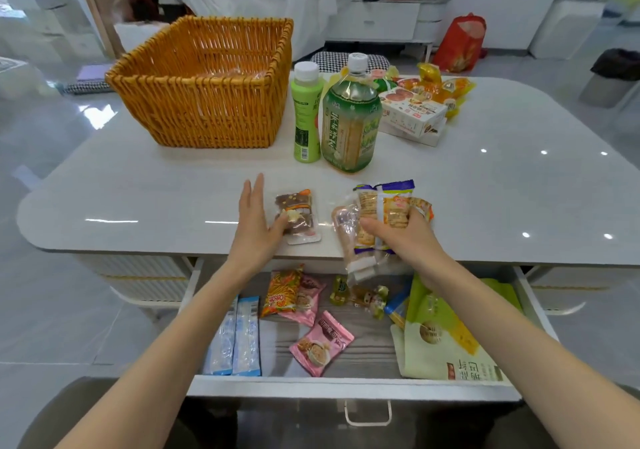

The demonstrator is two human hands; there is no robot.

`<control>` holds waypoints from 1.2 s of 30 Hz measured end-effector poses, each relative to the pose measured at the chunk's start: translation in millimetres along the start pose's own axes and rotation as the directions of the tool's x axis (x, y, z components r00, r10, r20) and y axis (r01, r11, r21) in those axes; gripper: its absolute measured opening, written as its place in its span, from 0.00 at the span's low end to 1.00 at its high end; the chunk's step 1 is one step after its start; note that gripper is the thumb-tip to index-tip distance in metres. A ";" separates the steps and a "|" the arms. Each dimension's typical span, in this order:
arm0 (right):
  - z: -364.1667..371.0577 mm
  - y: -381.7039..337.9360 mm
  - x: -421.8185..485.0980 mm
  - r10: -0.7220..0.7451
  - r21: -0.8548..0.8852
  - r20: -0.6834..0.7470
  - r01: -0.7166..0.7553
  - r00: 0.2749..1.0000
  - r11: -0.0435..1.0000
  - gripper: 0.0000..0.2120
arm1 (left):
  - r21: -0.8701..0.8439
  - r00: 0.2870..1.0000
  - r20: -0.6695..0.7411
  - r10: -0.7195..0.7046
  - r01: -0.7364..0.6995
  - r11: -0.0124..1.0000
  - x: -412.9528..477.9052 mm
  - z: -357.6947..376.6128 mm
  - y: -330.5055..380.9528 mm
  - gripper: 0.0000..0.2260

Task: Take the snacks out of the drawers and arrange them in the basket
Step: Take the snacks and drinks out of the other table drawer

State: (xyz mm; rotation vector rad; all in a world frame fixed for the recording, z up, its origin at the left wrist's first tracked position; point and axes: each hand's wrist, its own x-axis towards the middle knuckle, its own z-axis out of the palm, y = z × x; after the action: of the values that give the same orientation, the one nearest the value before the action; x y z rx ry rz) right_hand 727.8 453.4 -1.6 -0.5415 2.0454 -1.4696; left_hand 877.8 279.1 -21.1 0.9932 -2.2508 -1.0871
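An orange wicker basket [207,102] stands at the table's far left, with something pale lying in its bottom. My left hand [256,223] rests flat beside a brown snack packet [298,216] near the table's front edge, thumb touching it, fingers apart. My right hand [405,237] grips a bundle of cracker packets [384,206] with a blue-trimmed wrapper, over the table edge. Below, the open drawer [346,384] holds two blue sachets [239,337], an orange snack bag [282,292], pink packets [320,344], small candies [360,296] and a large green bag [440,341].
A light green bottle [306,112] and a green tea bottle [351,116] stand to the right of the basket. Behind them lie a white snack box [412,116] and yellow wrapped snacks [440,84]. The white table [138,188] has rounded corners. The drawer handle [367,414] faces me.
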 end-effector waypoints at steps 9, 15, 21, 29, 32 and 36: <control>-20.2 3.7 29.6 -0.146 -0.258 -0.244 0.081 0.959 0.963 0.46 | 0.512 0.968 0.222 0.118 -0.218 0.831 -12.2 8.4 -7.6 0.23; -10.9 9.3 6.0 -0.359 -0.871 -0.043 0.141 0.933 0.470 0.41 | 0.598 0.983 0.186 -0.001 -0.113 0.793 -6.7 7.6 -8.8 0.26; 15.7 22.3 -7.1 -0.488 -0.964 0.086 0.196 0.869 0.179 0.26 | 0.683 0.972 0.214 0.097 -0.220 0.697 -1.3 10.5 -10.2 0.23; -18.1 32.8 53.1 -0.484 -0.950 0.198 0.288 0.853 0.119 0.34 | 0.516 0.969 0.200 0.145 -0.230 0.825 13.2 28.1 -4.7 0.26; -27.2 31.8 57.8 -0.472 -0.923 0.182 0.316 0.862 0.220 0.32 | 0.266 0.963 0.218 0.157 -0.213 0.940 16.5 28.8 -4.2 0.27; -24.5 19.6 36.7 -0.555 -0.875 0.174 0.387 0.813 0.293 0.27 | 0.212 0.951 0.233 0.203 -0.254 0.944 10.4 20.4 1.9 0.24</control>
State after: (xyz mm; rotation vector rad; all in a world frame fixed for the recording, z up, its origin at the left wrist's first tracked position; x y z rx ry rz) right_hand 684.0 454.9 -21.7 -1.6358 2.8848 -0.4809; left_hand 857.1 281.8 -30.8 0.7049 -2.6407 -0.8660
